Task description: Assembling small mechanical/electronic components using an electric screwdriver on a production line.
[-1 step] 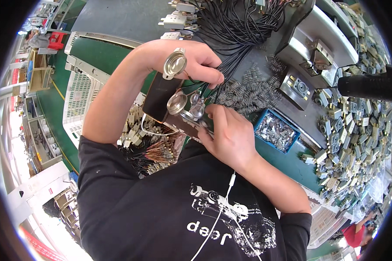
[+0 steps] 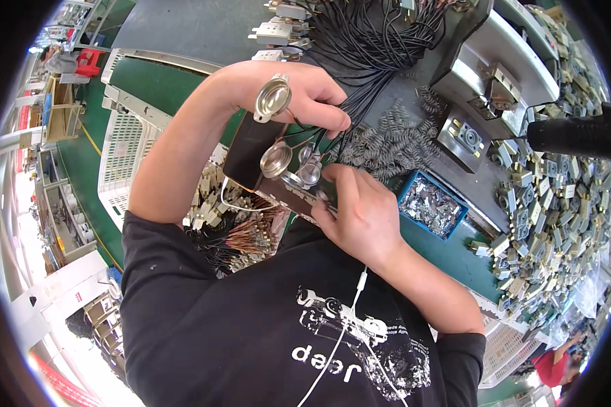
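My left hand [image 2: 302, 95] is closed round a few black cables [image 2: 329, 129] that run from the bundle behind. Beside its wrist is a round metal cup [image 2: 273, 98] with small tabs. Another shiny cup [image 2: 276, 160] is nearer me, with smaller metal cups [image 2: 310, 169] clustered to its right, by the ends of the cables. My right hand [image 2: 363, 214] has its thumb and forefinger brought together just right of these cups. A small metallic blur [image 2: 322, 195] shows at its fingertips; what they pinch is too unclear to name.
A dark phone-like slab [image 2: 243, 156] with a white cord lies left of the cups. Loose springs [image 2: 394, 142] are heaped ahead, near a blue tray [image 2: 442, 234] of small metal parts. A metal fixture [image 2: 465, 139] and piled plug parts [image 2: 550, 224] are at right.
My right hand has shifted very slightly to the right, and the smaller cups have moved a little with it. My left hand is still.
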The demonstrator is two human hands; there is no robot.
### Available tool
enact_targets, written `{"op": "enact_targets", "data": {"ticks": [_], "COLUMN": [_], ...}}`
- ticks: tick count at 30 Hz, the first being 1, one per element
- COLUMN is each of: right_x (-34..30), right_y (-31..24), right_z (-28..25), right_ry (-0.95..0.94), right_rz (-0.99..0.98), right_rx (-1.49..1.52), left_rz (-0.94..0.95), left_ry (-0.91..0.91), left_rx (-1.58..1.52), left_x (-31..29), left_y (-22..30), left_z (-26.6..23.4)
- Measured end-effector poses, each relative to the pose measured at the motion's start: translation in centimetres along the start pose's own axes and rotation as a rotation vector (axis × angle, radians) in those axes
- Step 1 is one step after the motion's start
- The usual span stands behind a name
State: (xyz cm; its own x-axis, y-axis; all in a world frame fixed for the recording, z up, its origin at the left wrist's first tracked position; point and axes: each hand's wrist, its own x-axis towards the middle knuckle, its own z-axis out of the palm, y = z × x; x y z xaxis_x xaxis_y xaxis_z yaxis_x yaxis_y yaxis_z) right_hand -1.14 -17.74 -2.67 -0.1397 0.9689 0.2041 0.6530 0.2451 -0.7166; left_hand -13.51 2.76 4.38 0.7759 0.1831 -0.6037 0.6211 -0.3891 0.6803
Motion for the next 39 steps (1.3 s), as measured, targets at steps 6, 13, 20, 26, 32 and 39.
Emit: {"op": "enact_targets", "data": {"ticks": [6,13,20,26,32,39], "right_x": [-2.0,-0.7,-0.6,-1.5,-3.1,-2.9], "right_y": [1.2,0.2,1.1,0.2,0.4,3.3], "right_z": [0.1,-1.2,-1.3,-4.6,-8.8,-14.9], "right_ry": [-0.041,-0.202,-0.188,-0.122,-0.105,-0.174], "right_rz": [0.191,0.365,0.486,0.474,0.665,0.623], "right_rx": [0.554,0.758,1.097,0.853,1.098,0.126], "left_rz": [0.061,0.127,0.091,0.07,0.081,-0.09], "left_ry": [-0.036,-0.024,-0.055,-0.08,-0.099,-0.036], "left_rx": [-0.215,-0.381,-0.328,-0.342,-0.283,0.286], "left_x": [-0.4,0.0,-0.2,-0.1,0.2,1.0], "left_y": [-0.6,-1.9,-1.1,-1.5,-1.6,0.2], "left_z": [-0.5,0.2,-0.4,-0.2,-0.3,2.5]}}
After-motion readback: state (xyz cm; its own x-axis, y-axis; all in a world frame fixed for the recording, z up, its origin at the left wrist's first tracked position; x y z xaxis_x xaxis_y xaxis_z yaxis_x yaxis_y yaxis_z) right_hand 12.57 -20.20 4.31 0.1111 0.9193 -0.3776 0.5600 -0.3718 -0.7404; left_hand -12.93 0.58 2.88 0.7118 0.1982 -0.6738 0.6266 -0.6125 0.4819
